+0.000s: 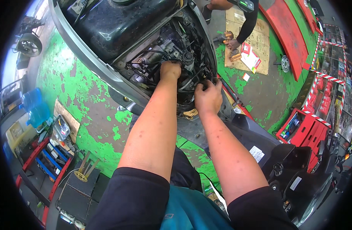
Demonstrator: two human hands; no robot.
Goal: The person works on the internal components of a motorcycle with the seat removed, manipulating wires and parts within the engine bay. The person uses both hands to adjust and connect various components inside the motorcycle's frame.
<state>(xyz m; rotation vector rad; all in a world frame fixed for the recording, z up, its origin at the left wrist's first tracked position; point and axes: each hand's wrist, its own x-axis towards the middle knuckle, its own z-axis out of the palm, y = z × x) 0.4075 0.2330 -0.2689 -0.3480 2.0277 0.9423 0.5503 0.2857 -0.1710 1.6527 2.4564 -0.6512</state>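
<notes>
Bodywork (85,57), grey and curved, bounds the left of an opened vehicle; right of it sits a glossy black housing (110,28), then the exposed machinery (149,57), straight ahead of the person. The left hand (171,70) reaches down into that machinery, its fingertips buried — whether they grip anything, I cannot tell. The right hand (209,96) is at the machinery's right edge, fingers bent, though what they hold, if anything, is hidden. Farther right, a co-worker's hand (232,43) is over cardboard (262,34). The step looks like two-handed work on a tucked-away part; the next move seems to call for careful feel in tight space — steady fingers, little force.
</notes>
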